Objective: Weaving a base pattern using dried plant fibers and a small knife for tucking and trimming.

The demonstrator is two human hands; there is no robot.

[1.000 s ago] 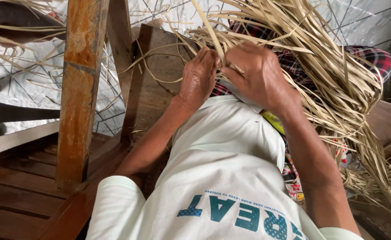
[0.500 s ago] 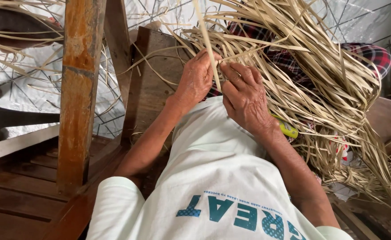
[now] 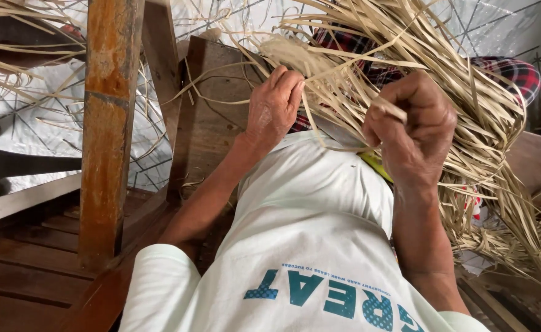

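A big loose bundle of pale dried straw strips lies across my lap and spills to the right. My left hand presses and pinches strips at the bundle's near end, by a flat woven patch. My right hand is raised in a fist, closed around a single strip that it pulls away from the bundle. My white shirt with teal print fills the lower middle. A red checked cloth shows under the straw.
A rusty orange wooden post stands at left, with a darker slanted wooden board beside it. Dark wooden floor planks run along the lower left. A white sheet with thin dark lines lies behind.
My right hand has lifted away from the left hand and moved right and toward me, drawing a strip out. The left hand stays on the bundle.
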